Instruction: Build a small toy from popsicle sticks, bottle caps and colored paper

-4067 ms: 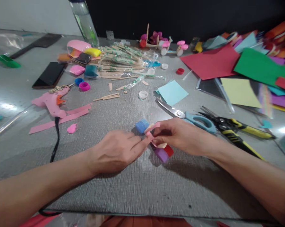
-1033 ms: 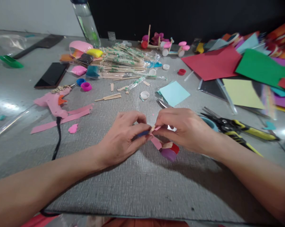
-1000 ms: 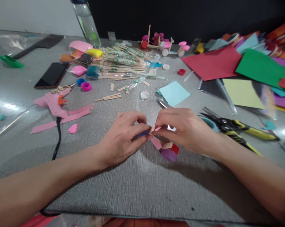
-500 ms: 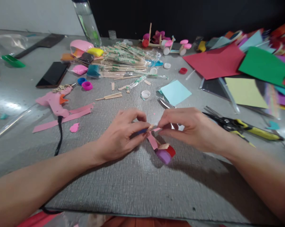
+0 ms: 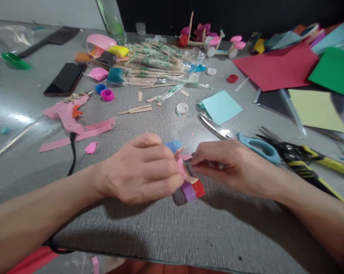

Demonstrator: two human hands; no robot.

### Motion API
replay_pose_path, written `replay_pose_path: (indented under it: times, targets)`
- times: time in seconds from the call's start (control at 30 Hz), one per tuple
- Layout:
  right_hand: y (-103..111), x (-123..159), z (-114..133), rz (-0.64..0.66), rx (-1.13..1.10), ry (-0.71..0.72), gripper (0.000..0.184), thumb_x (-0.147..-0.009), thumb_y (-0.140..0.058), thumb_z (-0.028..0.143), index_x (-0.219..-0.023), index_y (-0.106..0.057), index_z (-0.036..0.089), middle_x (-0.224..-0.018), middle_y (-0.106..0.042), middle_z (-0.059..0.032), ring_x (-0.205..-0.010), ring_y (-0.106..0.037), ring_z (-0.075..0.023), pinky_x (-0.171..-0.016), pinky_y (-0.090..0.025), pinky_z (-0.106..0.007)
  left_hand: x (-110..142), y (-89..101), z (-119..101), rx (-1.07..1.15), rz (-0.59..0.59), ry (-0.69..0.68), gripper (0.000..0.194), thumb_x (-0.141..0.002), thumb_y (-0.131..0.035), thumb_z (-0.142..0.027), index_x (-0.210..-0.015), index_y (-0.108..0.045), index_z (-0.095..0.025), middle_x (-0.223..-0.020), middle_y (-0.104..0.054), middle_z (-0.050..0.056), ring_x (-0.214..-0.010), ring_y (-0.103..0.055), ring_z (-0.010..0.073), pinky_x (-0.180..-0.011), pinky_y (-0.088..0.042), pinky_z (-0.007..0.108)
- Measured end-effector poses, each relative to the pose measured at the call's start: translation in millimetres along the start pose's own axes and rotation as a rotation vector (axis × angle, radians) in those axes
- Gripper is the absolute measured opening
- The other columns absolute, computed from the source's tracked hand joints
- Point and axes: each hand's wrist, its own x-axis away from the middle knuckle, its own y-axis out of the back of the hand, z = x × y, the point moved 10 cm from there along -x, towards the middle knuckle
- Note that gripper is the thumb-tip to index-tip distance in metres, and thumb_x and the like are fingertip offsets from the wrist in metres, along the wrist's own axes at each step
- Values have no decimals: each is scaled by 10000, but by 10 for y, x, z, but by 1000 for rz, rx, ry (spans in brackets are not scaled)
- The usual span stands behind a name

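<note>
My left hand (image 5: 143, 167) is closed over a small bottle-cap and wooden-stick model (image 5: 191, 180), its fingers curled with their tips hidden. On the model's near end are a purple cap (image 5: 189, 192) and a red cap (image 5: 199, 188); a blue cap (image 5: 174, 145) sits at the far end. Pink paper covers its middle. A narrow pink strip (image 5: 185, 156) runs from it to my right hand (image 5: 214, 161), which pinches the strip's end between thumb and finger. Scissors (image 5: 217, 127) with blue handles lie just behind my right hand.
Black-yellow pliers (image 5: 292, 152) lie to the right. A pink glue gun (image 5: 67, 114) with its black cord is at left, beside a phone (image 5: 65, 80). Wrapped sticks (image 5: 154, 61) heap up at the back, with coloured paper (image 5: 277, 68) at back right.
My left hand has turned palm-down over the model, and the blue cap now shows beyond it. The view has shifted slightly, showing more of the scissors. My right hand still pinches the strip.
</note>
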Motion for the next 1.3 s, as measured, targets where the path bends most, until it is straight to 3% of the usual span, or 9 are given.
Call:
replay_pose_path:
  times: [0.07, 0.13, 0.27, 0.4, 0.57, 0.77, 1.03, 1.2, 1.3]
  targets:
    - [-20, 25, 12, 61, -29, -42, 76, -979, -635, 146, -934, -691, 171, -839, -715, -17, -712, -621, -129, -649, -431, -256, -18, -168, -7, 74, 187, 10, 336, -1051, -379, -209, -967, -696, -285, -887, -745, -18, -827, -672, 183, -770, -467, 359]
    - [-26, 71, 32, 128, -47, -85, 76, -975, -632, 155, -987, -698, 190, -882, -737, -10, -743, -649, -132, -675, -453, -254, -35, -237, 18, 144, 249, 46, 396, -1045, -341, -195, -962, -717, -284, -876, -746, 18, -784, -652, 196, -699, -444, 362]
    - [-22, 187, 43, 198, -21, -180, 202, -904, -765, 314, -1078, -695, 239, -996, -763, -7, -823, -703, -176, -705, -501, -292, -44, -186, 36, 199, 142, 69, 313, -1015, -429, -170, -973, -723, -268, -815, -713, 40, -720, -617, 194, -604, -406, 358]
    - [-96, 276, 13, 200, 51, -247, 352, -822, -855, 374, -1088, -662, 246, -999, -752, -6, -835, -710, -218, -665, -494, -338, 27, -217, 65, 233, 127, 122, 282, -1023, -447, -180, -1021, -714, -269, -818, -702, 40, -731, -632, 188, -587, -417, 343]
    - [-202, 318, 22, 188, 109, -230, 239, -921, -751, 369, -1072, -617, 242, -1013, -723, -20, -819, -682, -222, -685, -474, -363, 83, -263, 36, 183, 119, 94, 271, -1015, -438, -171, -999, -699, -238, -792, -690, 39, -710, -624, 191, -541, -400, 337]
    - [-222, 283, 49, 178, 73, -213, 160, -972, -686, 371, -977, -600, 236, -935, -690, 3, -784, -643, -190, -689, -456, -341, 110, -287, 141, 247, 87, 278, 305, -1029, -403, -221, -920, -686, -253, -714, -639, 11, -635, -573, 166, -549, -440, 320]
    - [-217, 230, 146, 144, 98, -165, 157, -961, -702, 299, -916, -575, 220, -839, -653, 2, -713, -610, -185, -617, -398, -329, 62, -319, 82, 221, 121, 357, 390, -1065, -318, -250, -830, -629, -220, -678, -603, 30, -535, -491, 169, -451, -344, 344]
    - [-234, 245, 161, 164, 79, -165, 150, -977, -678, 311, -920, -577, 216, -835, -644, 6, -711, -601, -185, -623, -399, -336, -37, -340, -123, 125, 282, 167, 450, -1031, -296, -185, -832, -699, -197, -755, -691, 71, -590, -562, 197, -453, -408, 356]
    - [-226, 234, 163, 160, 63, -167, 157, -972, -686, 303, -906, -574, 215, -828, -639, 9, -709, -591, -180, -612, -390, -333, -46, -337, -208, 102, 321, 71, 434, -1019, -319, -167, -869, -726, -188, -806, -721, 77, -614, -581, 212, -457, -429, 374]
